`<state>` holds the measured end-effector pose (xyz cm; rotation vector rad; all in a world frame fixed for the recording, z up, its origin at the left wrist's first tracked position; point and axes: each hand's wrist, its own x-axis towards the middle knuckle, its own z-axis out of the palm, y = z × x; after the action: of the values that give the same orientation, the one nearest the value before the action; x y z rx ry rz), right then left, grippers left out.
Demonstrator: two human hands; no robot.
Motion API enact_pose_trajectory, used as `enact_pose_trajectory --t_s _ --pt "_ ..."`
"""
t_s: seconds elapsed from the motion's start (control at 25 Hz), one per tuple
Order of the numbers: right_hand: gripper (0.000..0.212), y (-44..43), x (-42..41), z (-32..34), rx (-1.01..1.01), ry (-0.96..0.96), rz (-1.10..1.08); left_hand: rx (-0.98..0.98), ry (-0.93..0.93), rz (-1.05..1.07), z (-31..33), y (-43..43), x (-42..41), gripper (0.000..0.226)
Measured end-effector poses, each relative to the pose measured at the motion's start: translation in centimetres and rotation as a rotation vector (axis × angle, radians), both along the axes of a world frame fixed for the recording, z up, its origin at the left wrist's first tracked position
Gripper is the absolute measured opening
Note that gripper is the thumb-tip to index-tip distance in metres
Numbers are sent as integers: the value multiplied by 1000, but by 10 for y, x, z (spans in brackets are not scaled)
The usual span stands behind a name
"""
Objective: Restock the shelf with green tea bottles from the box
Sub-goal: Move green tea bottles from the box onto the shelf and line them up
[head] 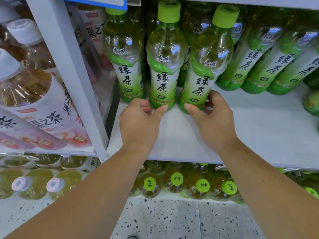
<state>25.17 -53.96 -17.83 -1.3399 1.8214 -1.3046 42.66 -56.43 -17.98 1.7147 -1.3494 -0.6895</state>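
Observation:
Two green tea bottles with light green caps stand upright at the front of the white shelf (259, 128). My left hand (139, 121) grips the base of the left bottle (164, 66), thumb on its right side. The base of the right bottle (205, 69) is held by my right hand (214, 118), with fingers wrapped round its right side. Another green tea bottle (124, 54) stands just left of them, and several more fill the rows behind and to the right. The box is out of view.
A white upright post (69, 69) divides this bay from a bay of pink-labelled fruit tea bottles (44, 107) on the left. The shelf below holds green-capped bottles (176, 180) seen from above. Speckled floor (172, 219) lies underneath.

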Motion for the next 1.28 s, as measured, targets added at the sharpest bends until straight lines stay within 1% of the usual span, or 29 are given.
enact_pose_trajectory --t_s 0.12,0.24,0.32,0.44,0.56,0.72,0.92,1.04,1.12,1.2,1.28 --pt "38 -7 3 -5 3 26 -2 2 -51 25 -3 -3 -2 45" --pt "58 -12 7 -9 82 93 -23 -9 -68 54 -5 -4 -3 56" --pt "64 -13 9 -11 109 171 -44 -12 -59 61 -6 -5 -4 58" --pt "60 -12 9 -14 137 245 -49 -4 -58 69 -6 -5 -4 58" --pt "65 -12 5 -17 183 233 -51 13 -50 76 -5 -6 -5 59" --pt "58 -12 1 -18 169 230 -2 42 -54 92 -4 -9 -8 61" --pt "59 -12 1 -16 180 257 26 57 -56 84 -4 -10 -9 61" --pt "63 -13 3 -14 186 241 24 58 -61 69 -3 -9 -8 60" --pt "62 -14 4 -12 187 218 42 74 -38 46 -1 -8 -5 57" --pt "59 -16 2 -7 206 87 55 106 2 6 2 -7 -1 54" --pt "63 -17 2 3 255 -120 30 162 64 -51 5 -6 3 55"
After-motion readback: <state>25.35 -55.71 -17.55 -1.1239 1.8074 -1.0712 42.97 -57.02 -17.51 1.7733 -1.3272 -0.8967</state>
